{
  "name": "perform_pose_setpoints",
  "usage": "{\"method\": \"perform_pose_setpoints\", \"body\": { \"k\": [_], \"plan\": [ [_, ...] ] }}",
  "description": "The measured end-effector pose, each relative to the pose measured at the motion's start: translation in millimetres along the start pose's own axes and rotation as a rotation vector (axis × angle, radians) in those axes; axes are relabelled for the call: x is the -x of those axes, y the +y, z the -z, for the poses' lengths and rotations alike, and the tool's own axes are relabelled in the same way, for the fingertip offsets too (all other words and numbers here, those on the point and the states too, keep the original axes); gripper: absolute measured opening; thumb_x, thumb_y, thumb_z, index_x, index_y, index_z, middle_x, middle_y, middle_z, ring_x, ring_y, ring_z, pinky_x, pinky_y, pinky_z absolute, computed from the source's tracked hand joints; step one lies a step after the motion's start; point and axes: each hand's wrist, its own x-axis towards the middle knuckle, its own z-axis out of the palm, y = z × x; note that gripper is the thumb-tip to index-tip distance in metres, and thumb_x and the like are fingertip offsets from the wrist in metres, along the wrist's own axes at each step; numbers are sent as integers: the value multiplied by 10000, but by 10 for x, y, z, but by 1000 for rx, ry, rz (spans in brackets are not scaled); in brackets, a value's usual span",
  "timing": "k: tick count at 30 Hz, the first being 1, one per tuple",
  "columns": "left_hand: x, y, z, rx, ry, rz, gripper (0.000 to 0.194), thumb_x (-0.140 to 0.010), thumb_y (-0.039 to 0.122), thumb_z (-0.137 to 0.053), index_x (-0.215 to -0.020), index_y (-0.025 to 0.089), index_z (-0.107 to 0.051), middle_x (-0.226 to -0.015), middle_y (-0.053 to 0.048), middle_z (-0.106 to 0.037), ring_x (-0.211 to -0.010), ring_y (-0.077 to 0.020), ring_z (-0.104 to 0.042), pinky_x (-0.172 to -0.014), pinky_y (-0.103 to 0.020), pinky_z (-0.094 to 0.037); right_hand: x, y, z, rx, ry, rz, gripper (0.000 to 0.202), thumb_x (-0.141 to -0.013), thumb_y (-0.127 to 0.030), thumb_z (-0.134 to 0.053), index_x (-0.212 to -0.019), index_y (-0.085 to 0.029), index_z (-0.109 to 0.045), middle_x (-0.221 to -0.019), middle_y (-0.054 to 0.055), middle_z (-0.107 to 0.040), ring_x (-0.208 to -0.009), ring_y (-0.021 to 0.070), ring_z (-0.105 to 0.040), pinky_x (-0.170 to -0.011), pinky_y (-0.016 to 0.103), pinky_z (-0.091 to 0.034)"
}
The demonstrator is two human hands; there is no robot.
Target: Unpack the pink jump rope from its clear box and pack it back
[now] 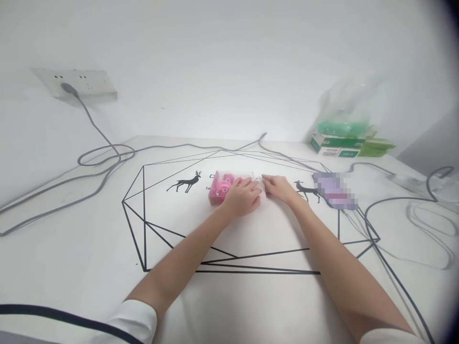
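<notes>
A small clear box [217, 189] with pink contents lies on the white table [251, 296], near the middle of the printed line pattern. My left hand [243, 197] rests over the right part of the box, its fingers curled on the top and hiding that side. Just beyond the box's right end, my right hand [275, 187] has its fingers pressed together at what looks like a small clear flap, too faint to make out fully.
A pixelated purple item [336, 190] lies right of my right hand. Green and white boxes [339, 143] under a clear bag [346, 110] stand at the back right. Grey cables [186, 145] cross the back and both sides. A socket panel [91, 83] is on the wall.
</notes>
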Motion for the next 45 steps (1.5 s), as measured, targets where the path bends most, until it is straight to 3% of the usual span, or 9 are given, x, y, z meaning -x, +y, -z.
{"method": "perform_pose_setpoints", "body": {
  "k": [5,8,10,14,24,32,37,41,45],
  "plan": [
    [29,-81,105,62,-36,-51,245,-939,262,-474,-1063,180,-670,-1256,-101,-642,-1195,-278,-557,-1019,-456,-413,36,-163,-119,-89,28,-30,378,-924,-311,-419,-1186,-192,-664,-1046,101,-756,-1040,291,-679,-893,373,-486],
    [87,-239,264,171,-88,-123,274,-971,279,-450,-1140,210,-654,-1322,-84,-614,-1201,-231,-561,-1055,-414,-393,36,-224,-169,-204,119,-58,418,-915,-294,-425,-1267,-197,-629,-1244,88,-689,-1159,264,-638,-994,381,-455],
    [135,-364,380,238,-152,-93,296,-971,368,-482,-1204,263,-632,-1321,-48,-618,-1191,-231,-566,-1049,-412,-391,28,-249,-183,-304,196,-110,441,-903,-290,-458,-1294,-167,-620,-1389,95,-588,-1273,248,-564,-1094,380,-388],
    [220,-507,517,248,-257,-7,372,-947,507,-511,-1279,357,-590,-1378,-56,-564,-1233,-295,-515,-1073,-536,-315,17,-304,-202,-522,238,-232,488,-874,-310,-529,-1312,-110,-607,-1435,119,-529,-1356,234,-481,-1161,382,-319],
    [330,-446,440,200,-265,14,383,-965,508,-486,-1330,406,-539,-1484,-64,-450,-1293,-310,-428,-1103,-660,-148,12,-383,-435,-513,216,-219,538,-923,-299,-461,-1397,-50,-514,-1527,157,-392,-1437,228,-344,-1210,357,-220],
    [301,-486,491,336,-281,50,383,-964,551,-461,-1323,449,-546,-1379,-37,-550,-1265,-285,-468,-1130,-685,-63,36,-237,-453,-559,116,-112,620,-846,-176,-447,-1464,-131,-444,-1579,62,-309,-1467,200,-275,-1230,377,-153],
    [309,-548,453,347,-266,67,424,-940,593,-475,-1308,410,-578,-1447,-37,-507,-1335,-302,-415,-1160,-636,-109,40,-292,-468,-584,175,-105,593,-863,-255,-475,-1450,-171,-473,-1576,47,-322,-1467,207,-281,-1229,390,-151],
    [349,-729,498,347,-293,72,557,-947,573,-462,-1434,304,-469,-1473,-66,-489,-1384,-290,-388,-1177,-522,-214,60,-456,-431,-681,197,-162,577,-911,-391,-474,-1442,-166,-483,-1566,72,-350,-1466,203,-288,-1226,384,-146],
    [423,-906,522,346,-352,217,549,-972,593,-360,-1422,307,-489,-1554,-62,-376,-1460,-303,-272,-1180,-524,-212,93,-620,-392,-758,119,-132,688,-906,-535,-490,-1488,-178,-407,-1619,75,-207,-1497,197,-186,-1220,369,-146]
  ]
}}
